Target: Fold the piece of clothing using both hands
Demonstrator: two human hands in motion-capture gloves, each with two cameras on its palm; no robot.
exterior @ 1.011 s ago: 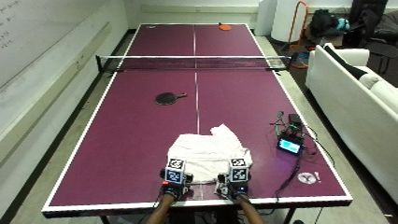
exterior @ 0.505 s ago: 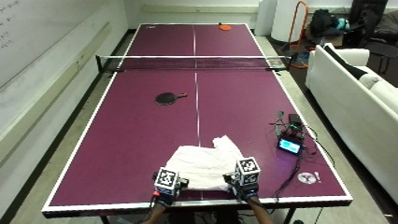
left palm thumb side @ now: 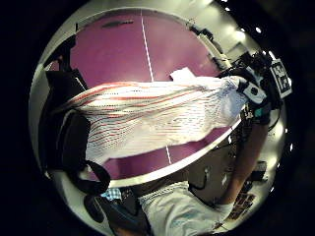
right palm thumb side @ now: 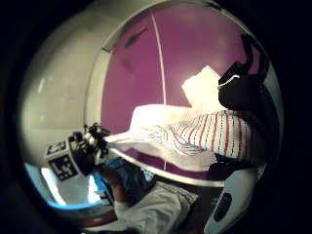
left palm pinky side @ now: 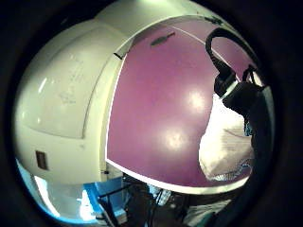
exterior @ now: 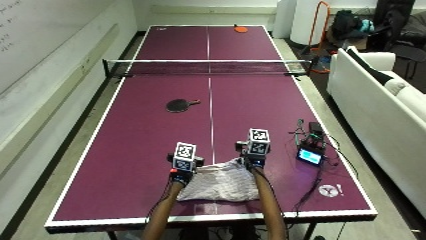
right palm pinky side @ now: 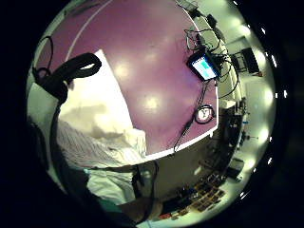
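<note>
I have the striped garment (exterior: 219, 184) lying on the near end of the purple table (exterior: 133, 150), its far edge lifted between my hands. My left hand (exterior: 182, 165) and right hand (exterior: 255, 150) each pinch a corner of that edge. It looks light and limp, so I judge it will sag unless I grip at the corners. A black paddle (exterior: 180, 104) lies near the middle, a net (exterior: 208, 68) crosses beyond, and a small screen (exterior: 309, 156) sits to my right.
</note>
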